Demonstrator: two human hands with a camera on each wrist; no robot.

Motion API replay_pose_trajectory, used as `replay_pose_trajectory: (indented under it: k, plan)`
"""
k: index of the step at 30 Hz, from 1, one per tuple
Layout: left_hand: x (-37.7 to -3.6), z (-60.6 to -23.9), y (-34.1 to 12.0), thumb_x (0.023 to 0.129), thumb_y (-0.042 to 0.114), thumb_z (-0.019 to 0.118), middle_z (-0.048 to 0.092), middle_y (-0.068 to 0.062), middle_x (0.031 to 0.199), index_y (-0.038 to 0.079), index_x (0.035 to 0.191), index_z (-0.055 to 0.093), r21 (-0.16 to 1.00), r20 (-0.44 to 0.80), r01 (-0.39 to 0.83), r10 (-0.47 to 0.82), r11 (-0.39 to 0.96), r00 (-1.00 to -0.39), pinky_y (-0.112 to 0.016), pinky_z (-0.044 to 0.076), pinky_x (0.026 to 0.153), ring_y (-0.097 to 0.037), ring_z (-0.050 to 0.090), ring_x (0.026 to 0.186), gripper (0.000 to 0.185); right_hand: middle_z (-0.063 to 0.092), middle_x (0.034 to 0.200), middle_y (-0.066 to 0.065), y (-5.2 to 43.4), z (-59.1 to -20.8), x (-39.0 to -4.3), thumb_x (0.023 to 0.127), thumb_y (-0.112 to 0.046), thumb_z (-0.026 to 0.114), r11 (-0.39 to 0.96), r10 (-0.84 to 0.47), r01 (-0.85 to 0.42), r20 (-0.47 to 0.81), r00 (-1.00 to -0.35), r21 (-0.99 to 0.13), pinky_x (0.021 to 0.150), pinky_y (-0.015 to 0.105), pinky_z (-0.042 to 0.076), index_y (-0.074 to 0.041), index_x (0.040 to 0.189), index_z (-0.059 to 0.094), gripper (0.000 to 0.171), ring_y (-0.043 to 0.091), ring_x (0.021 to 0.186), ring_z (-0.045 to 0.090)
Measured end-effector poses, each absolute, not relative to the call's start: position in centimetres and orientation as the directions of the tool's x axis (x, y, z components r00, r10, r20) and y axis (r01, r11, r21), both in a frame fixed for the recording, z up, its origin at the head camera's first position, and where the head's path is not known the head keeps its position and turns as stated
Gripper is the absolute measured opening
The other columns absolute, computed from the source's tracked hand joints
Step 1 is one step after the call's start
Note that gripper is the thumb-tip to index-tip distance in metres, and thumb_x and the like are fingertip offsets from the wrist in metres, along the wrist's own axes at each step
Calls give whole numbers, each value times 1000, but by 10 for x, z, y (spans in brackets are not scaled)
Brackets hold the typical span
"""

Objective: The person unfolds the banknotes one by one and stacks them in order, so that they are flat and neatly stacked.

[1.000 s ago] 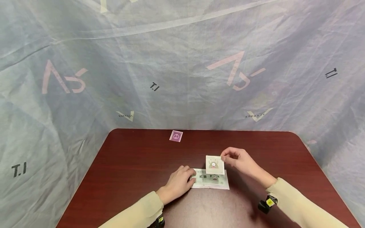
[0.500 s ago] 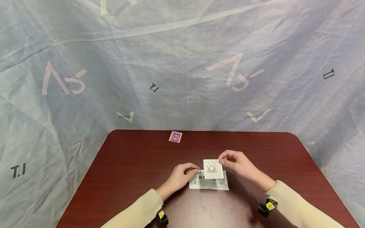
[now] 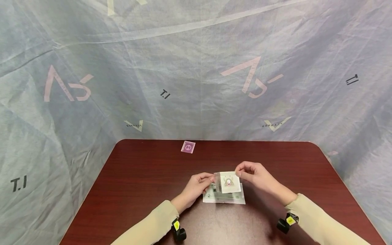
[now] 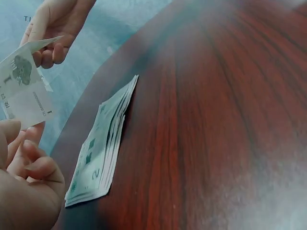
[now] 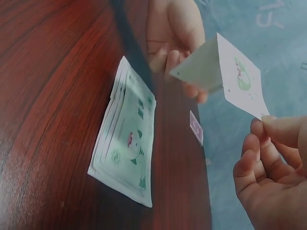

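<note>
A partly folded, pale green play banknote is held up above a stack of similar banknotes. My right hand pinches its upper right corner between thumb and fingers. At its left edge, my left hand pinches the other flap. The right wrist view shows the banknote bent along a crease, its two halves standing at an angle. Several layered notes in the stack lie flat below, apart from both hands, a cartoon figure printed on top. The left wrist view shows printed digits on the held banknote.
A small purple folded note lies near the far edge of the dark red table. Grey printed cloth hangs behind the table and at its sides. Each wrist carries a small black camera.
My left hand has left the stack, risen and taken the banknote's left edge. The banknote has come slightly lower, and a flap now opens out to the left. My right hand keeps its corner.
</note>
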State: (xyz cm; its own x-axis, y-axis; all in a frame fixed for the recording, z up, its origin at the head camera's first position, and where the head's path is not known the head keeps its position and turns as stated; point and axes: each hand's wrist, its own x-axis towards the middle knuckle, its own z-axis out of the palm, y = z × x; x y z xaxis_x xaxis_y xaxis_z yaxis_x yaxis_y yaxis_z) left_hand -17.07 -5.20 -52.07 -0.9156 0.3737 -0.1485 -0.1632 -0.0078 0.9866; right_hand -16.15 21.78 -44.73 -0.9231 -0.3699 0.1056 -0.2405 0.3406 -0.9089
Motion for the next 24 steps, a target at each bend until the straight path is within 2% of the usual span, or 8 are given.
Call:
replay_pose_trajectory:
  k: [3, 7, 12, 15, 17, 21, 24]
  plan:
    - [-170, -520, -55, 100, 16, 70, 71, 1, 87, -6, 116, 70, 989, -137, -147, 337, -4, -932, -20, 36, 54, -6, 43, 61, 27, 64, 77, 0, 222, -449, -162, 97, -5, 71, 352, -356, -246, 114, -927, -903, 57, 23, 46, -4, 99, 72, 3, 8, 67, 55]
    - [-171, -519, -59, 98, 13, 72, 67, -1, 82, -7, 110, 68, 995, -100, -99, 311, 20, -945, -20, 36, 52, -5, 41, 58, 24, 61, 75, 1, 226, -451, -162, 96, -7, 71, 367, -335, -238, 111, -936, -899, 57, 23, 44, -4, 98, 72, 4, 5, 65, 52]
    - [-173, -518, -65, 97, 9, 71, 71, -6, 82, -2, 98, 69, 982, 36, 84, 276, 166, -961, -19, 41, 59, -3, 50, 64, 11, 60, 75, -2, 229, -455, -160, 95, -6, 72, 457, -310, -273, 136, -941, -846, 60, 23, 44, -4, 96, 72, 2, 3, 67, 52]
    - [-174, -515, -66, 98, 9, 71, 71, -5, 81, 4, 95, 70, 940, 123, 199, 271, 277, -955, -18, 41, 63, -1, 51, 67, 6, 60, 76, -8, 229, -458, -159, 94, -6, 72, 552, -289, -295, 153, -945, -780, 62, 23, 44, -10, 93, 72, 4, 2, 69, 52]
    - [-174, -514, -66, 98, 10, 71, 70, -3, 79, 6, 94, 70, 918, 152, 237, 270, 317, -951, -18, 39, 61, -1, 49, 64, 5, 61, 77, -10, 229, -459, -158, 94, -6, 72, 598, -281, -307, 165, -945, -741, 64, 24, 44, -13, 92, 71, 8, 2, 71, 53]
    - [-171, -514, -65, 98, 11, 70, 70, -1, 79, 6, 94, 70, 918, 161, 237, 246, 319, -956, -18, 42, 61, -1, 51, 64, 6, 63, 79, -10, 228, -463, -157, 95, -8, 73, 614, -280, -319, 179, -943, -722, 66, 25, 45, -15, 95, 69, 8, 3, 73, 55]
    - [-170, -515, -64, 97, 11, 71, 71, -2, 80, 5, 94, 70, 926, 155, 219, 220, 308, -963, -18, 44, 62, -2, 53, 65, 7, 67, 80, -8, 227, -466, -155, 94, -8, 75, 597, -288, -326, 183, -940, -733, 67, 26, 47, -14, 103, 65, 14, 3, 73, 58]
